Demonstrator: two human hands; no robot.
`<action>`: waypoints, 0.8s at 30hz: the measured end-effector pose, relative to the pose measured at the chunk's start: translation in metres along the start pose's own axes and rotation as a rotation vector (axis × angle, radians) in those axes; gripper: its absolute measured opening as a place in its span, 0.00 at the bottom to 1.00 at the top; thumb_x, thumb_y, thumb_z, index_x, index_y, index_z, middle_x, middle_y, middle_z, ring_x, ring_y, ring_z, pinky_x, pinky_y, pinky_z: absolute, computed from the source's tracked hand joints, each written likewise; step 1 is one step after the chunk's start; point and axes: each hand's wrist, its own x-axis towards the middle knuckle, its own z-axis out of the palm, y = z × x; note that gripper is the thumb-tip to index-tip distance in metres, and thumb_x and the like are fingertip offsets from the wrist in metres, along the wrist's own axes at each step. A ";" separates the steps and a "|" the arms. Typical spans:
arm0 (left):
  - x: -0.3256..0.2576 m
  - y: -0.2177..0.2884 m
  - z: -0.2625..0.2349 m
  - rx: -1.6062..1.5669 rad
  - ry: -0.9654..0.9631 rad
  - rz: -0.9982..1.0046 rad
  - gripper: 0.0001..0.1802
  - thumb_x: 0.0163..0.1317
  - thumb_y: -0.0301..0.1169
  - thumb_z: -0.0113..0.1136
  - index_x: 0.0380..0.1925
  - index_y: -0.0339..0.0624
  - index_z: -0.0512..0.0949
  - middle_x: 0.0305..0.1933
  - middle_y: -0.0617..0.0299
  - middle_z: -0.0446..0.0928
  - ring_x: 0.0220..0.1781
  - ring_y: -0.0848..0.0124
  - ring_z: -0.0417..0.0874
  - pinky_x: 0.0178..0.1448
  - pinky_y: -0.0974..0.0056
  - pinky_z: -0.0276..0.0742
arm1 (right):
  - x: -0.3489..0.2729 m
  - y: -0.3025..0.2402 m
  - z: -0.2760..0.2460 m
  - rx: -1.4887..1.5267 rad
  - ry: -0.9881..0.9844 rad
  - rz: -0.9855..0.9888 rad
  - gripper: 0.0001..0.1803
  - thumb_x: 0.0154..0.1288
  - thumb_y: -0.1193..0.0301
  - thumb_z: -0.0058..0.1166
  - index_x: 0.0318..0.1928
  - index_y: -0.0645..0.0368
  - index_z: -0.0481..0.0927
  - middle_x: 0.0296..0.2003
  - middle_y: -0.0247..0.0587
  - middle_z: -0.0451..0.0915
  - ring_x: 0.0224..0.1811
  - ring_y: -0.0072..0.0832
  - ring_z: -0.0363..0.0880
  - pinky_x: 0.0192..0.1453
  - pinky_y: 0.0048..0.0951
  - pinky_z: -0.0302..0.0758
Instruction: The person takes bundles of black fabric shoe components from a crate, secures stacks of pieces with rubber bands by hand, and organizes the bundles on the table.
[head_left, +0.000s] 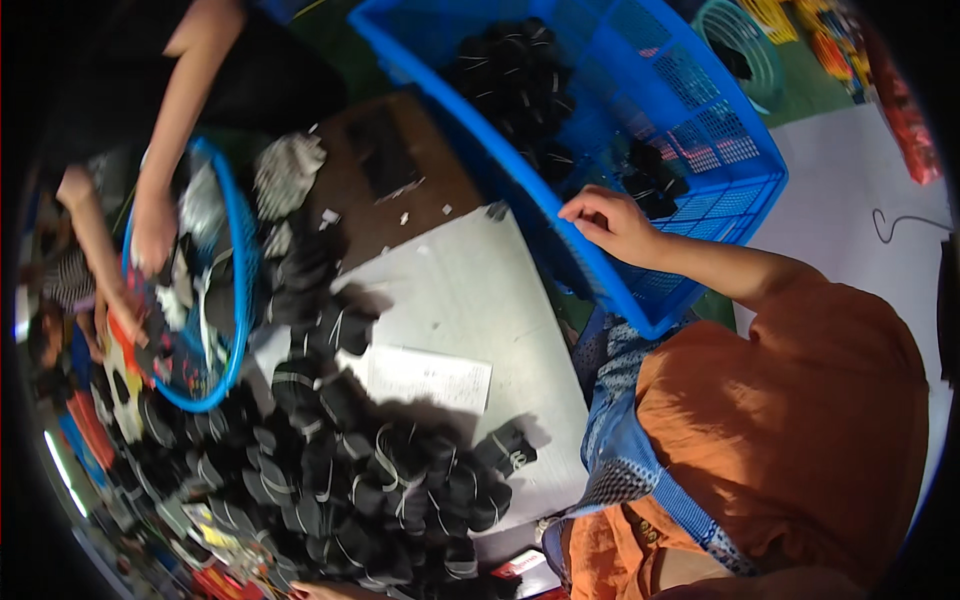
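My right hand (615,228) lies at the long rim of a blue plastic crate (610,285), its fingers curled over the edge. Just beyond it, inside the crate, sit several black fabric bundles (652,180) tied with pale bands. More fill the crate's far end. Only part of my left hand (318,592) shows at the lower edge, beside a large heap of similar black bundles (345,500); its fingers are mostly cut off from sight. One black bundle (505,450) with a white mark rests on the pale table (480,290).
A printed white sheet (430,378) lies on the table. At the left, a co-worker's hands (150,235) reach over a blue-rimmed basket (245,270) holding mixed items. Brown cardboard (440,150) lies between table and crate. A round pale-green basket (765,60) stands beyond the crate.
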 end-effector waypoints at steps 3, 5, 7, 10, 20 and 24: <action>-0.131 0.161 -0.032 -0.422 -0.196 0.250 0.25 0.66 0.38 0.56 0.55 0.28 0.70 0.52 0.47 0.75 0.53 0.58 0.77 0.56 0.57 0.74 | 0.018 0.066 0.015 0.304 0.115 0.225 0.11 0.59 0.81 0.53 0.42 0.58 0.79 0.34 0.36 0.80 0.35 0.22 0.78 0.40 0.25 0.75; -0.226 0.300 -0.073 -0.603 -0.659 0.416 0.22 0.67 0.26 0.50 0.60 0.31 0.66 0.56 0.49 0.72 0.54 0.61 0.76 0.56 0.61 0.74 | 0.021 0.128 0.032 0.277 0.034 0.325 0.11 0.58 0.79 0.54 0.42 0.58 0.79 0.34 0.38 0.80 0.36 0.26 0.79 0.41 0.28 0.75; -0.307 0.378 -0.069 -0.488 -0.826 0.670 0.27 0.53 0.15 0.59 0.56 0.34 0.70 0.55 0.51 0.72 0.57 0.58 0.73 0.57 0.61 0.70 | 0.015 0.189 0.047 0.226 -0.057 0.434 0.11 0.57 0.77 0.55 0.43 0.58 0.79 0.34 0.40 0.81 0.38 0.30 0.81 0.42 0.30 0.75; -0.398 0.486 -0.068 -0.694 -1.158 0.787 0.31 0.50 0.16 0.62 0.58 0.33 0.68 0.62 0.45 0.65 0.63 0.51 0.68 0.66 0.54 0.65 | 0.029 0.251 0.061 -0.108 -0.445 0.457 0.12 0.59 0.71 0.55 0.44 0.57 0.78 0.36 0.47 0.81 0.42 0.43 0.80 0.48 0.36 0.75; -0.503 0.537 -0.047 -0.570 -1.185 0.709 0.42 0.53 0.21 0.61 0.68 0.32 0.53 0.61 0.33 0.57 0.56 0.43 0.66 0.59 0.49 0.65 | 0.216 0.296 0.138 -0.434 -0.082 -0.085 0.27 0.56 0.72 0.53 0.59 0.53 0.70 0.58 0.43 0.66 0.61 0.45 0.64 0.59 0.45 0.69; -0.503 0.543 -0.050 -0.555 -1.157 0.621 0.40 0.54 0.21 0.60 0.67 0.34 0.57 0.52 0.37 0.63 0.48 0.47 0.68 0.54 0.51 0.67 | 0.243 0.289 0.154 -0.765 -0.101 -0.041 0.26 0.58 0.73 0.51 0.59 0.53 0.69 0.58 0.43 0.67 0.64 0.42 0.64 0.59 0.46 0.72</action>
